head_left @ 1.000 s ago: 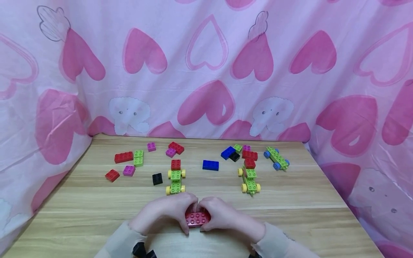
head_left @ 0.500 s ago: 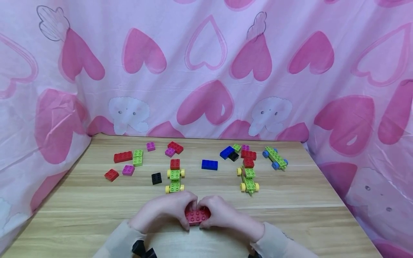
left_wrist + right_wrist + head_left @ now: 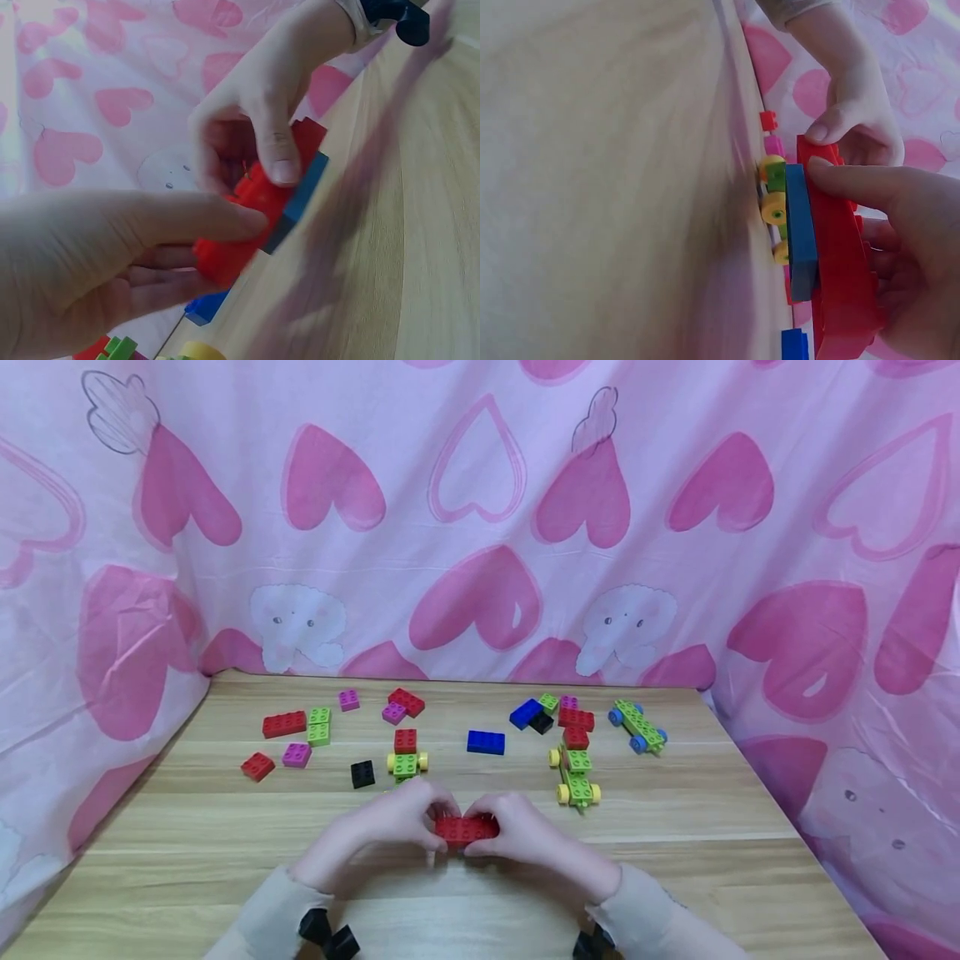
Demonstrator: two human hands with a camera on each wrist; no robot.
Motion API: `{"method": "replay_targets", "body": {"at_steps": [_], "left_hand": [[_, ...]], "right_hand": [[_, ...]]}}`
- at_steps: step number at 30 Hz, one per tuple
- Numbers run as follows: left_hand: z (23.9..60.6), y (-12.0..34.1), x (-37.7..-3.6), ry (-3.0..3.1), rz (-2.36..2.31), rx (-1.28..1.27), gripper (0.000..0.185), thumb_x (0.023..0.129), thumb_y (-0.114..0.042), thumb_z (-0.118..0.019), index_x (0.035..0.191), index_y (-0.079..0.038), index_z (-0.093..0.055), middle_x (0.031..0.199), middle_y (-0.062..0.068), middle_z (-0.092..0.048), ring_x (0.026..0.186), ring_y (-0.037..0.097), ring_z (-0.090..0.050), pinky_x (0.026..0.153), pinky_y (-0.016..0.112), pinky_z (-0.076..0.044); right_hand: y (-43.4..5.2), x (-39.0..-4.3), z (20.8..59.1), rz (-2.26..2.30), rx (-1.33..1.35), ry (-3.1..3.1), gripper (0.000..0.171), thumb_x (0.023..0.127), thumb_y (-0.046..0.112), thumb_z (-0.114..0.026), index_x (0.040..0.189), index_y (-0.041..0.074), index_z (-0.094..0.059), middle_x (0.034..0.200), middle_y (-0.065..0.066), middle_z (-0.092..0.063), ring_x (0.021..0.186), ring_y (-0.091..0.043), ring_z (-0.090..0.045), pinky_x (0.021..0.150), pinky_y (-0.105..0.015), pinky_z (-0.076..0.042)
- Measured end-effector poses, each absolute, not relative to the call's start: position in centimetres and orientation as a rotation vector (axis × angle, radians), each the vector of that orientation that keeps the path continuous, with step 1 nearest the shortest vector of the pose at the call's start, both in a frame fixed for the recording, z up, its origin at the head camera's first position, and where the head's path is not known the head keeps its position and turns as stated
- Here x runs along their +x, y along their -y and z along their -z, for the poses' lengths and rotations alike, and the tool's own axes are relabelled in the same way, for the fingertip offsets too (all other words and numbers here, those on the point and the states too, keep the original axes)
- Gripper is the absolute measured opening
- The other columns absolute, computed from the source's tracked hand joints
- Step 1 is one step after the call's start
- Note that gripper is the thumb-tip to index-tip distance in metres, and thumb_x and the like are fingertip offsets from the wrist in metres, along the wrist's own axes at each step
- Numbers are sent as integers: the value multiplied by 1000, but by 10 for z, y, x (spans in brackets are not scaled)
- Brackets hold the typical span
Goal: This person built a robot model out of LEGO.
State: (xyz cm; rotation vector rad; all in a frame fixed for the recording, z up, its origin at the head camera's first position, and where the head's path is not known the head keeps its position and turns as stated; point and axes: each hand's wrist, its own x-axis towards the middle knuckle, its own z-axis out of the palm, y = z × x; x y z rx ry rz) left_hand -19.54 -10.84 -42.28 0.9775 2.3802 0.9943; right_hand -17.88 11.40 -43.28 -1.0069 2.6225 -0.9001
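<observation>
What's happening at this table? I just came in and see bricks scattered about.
A person holds a red brick with a blue brick stuck to its underside, pinched between the left hand and right hand just above the wooden table. Beyond the hands stand a green wheeled car with a red brick on top, another like it, and loose bricks.

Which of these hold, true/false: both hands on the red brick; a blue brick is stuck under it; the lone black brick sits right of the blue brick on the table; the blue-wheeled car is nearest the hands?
1. Left hand and right hand both grip the red brick. True.
2. A blue brick is attached under it. True.
3. The black brick lies right of the loose blue brick. False: left of it.
4. The blue-wheeled car is nearest the hands. False: it is far right; a yellow-wheeled car is nearer.
</observation>
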Motion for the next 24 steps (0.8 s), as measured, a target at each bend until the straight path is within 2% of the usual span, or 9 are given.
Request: {"method": "replay_targets", "body": {"at_steps": [10, 16, 24], "left_hand": [[420, 106, -198, -2562, -1076, 980, 35, 76, -9, -80, 111, -8, -72, 100, 0, -73, 90, 9, -65, 81, 36, -59], [416, 105, -201, -2669, -1118, 1081, 37, 76, -8, -80, 112, -5, -72, 103, 4, -74, 92, 14, -68, 82, 38, -59], [418, 104, -206, -2748, -1175, 1102, 38, 76, -10, -82, 112, -5, -72, 104, 5, -74, 91, 12, -67, 82, 36, -59]], "right_hand": [[-117, -194, 425, 926, -953, -2671, 31, 78, 19, -83, 105, 11, -71, 98, 0, -72, 82, -3, -60, 70, -17, -52], [-120, -204, 419, 924, -952, -2704, 34, 78, 15, -81, 110, 10, -70, 102, -2, -72, 87, -8, -62, 74, -20, -53], [-117, -213, 417, 979, -947, -2698, 40, 80, 16, -80, 117, 8, -68, 108, -5, -71, 91, -11, -64, 75, -22, -55]]}}
